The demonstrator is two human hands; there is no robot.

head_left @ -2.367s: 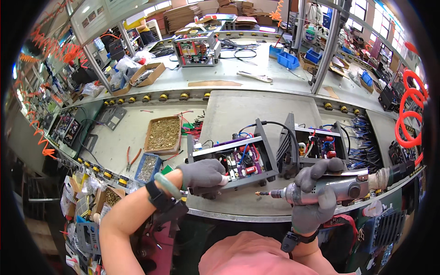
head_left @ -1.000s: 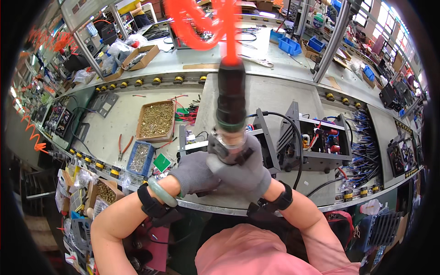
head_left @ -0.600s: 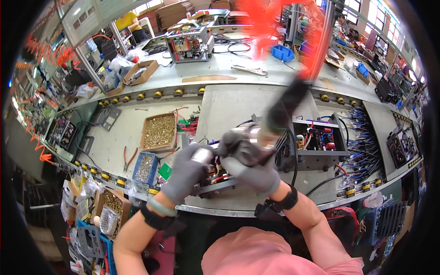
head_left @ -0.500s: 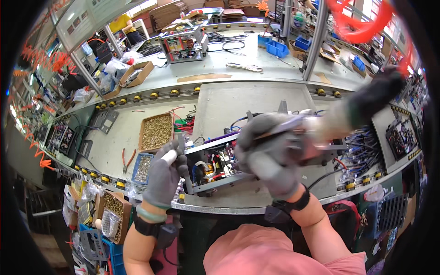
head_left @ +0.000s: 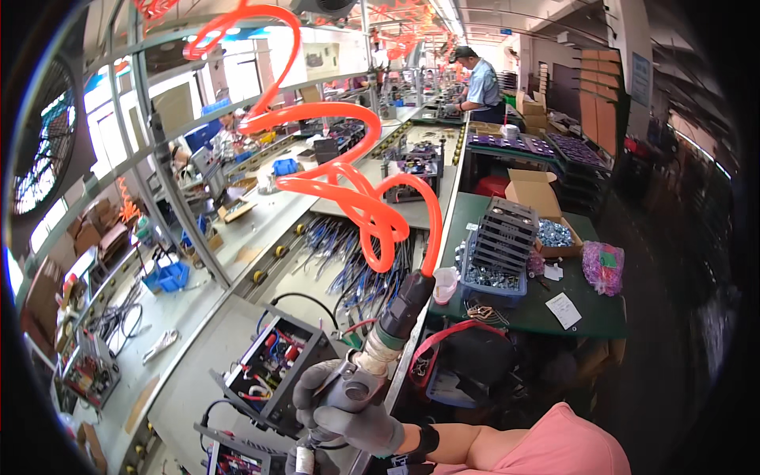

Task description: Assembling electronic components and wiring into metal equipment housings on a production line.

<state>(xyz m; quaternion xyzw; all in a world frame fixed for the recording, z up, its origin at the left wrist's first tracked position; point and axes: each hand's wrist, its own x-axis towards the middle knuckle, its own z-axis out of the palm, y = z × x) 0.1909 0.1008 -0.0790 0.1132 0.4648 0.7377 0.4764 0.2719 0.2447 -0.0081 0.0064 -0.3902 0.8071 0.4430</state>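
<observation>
My right hand, in a grey glove, is closed around an air tool with a grey metal body. A dark fitting joins the tool to a coiled orange air hose rising ahead. The tool's working end is hidden. Just left of the hand stands an open metal chassis with wires and circuit parts inside. Part of another open chassis shows at the lower edge. Beside it is a whitish cylindrical piece that I cannot make out. My left hand cannot be identified in view.
Bundled blue and black cables lie on the line beyond the chassis. To the right, a green table carries a blue bin, stacked grey metal parts and a cardboard box. A person works farther down the line.
My view has swung right along the line. My right hand still grips the air tool, and the hose is now fully visible. My left hand, earlier at a chassis's end, is no longer identifiable.
</observation>
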